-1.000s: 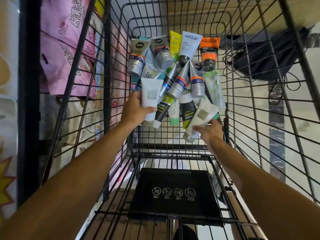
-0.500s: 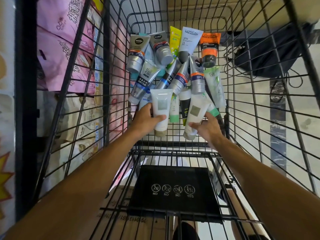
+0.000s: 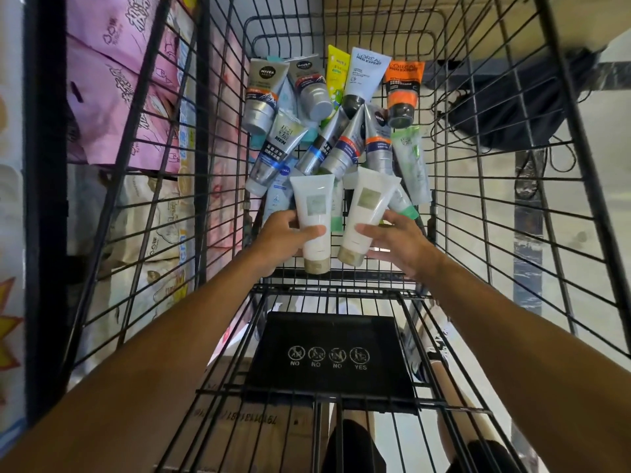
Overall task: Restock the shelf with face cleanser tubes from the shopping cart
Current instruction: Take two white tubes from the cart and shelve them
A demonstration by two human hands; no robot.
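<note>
Inside the black wire shopping cart (image 3: 485,186) lies a pile of face cleanser tubes (image 3: 341,131) in grey, blue, orange, yellow and green. My left hand (image 3: 283,238) grips a white tube with a gold cap (image 3: 312,213), lifted above the pile with its cap toward me. My right hand (image 3: 396,242) grips a second white tube with a gold cap (image 3: 363,216), tilted a little to the right. The two white tubes are side by side, close but apart. No shelf for the tubes is in sight.
The cart's folded child seat with a black warning plate (image 3: 329,356) lies between my forearms. Pink and white packs (image 3: 116,80) fill shelving left of the cart. A black bag with cables (image 3: 519,97) lies on the floor beyond the right wall.
Both hands have pulled their white tubes toward me and up out of the pile. The right tube has swung from slanted to nearly upright beside the left one.
</note>
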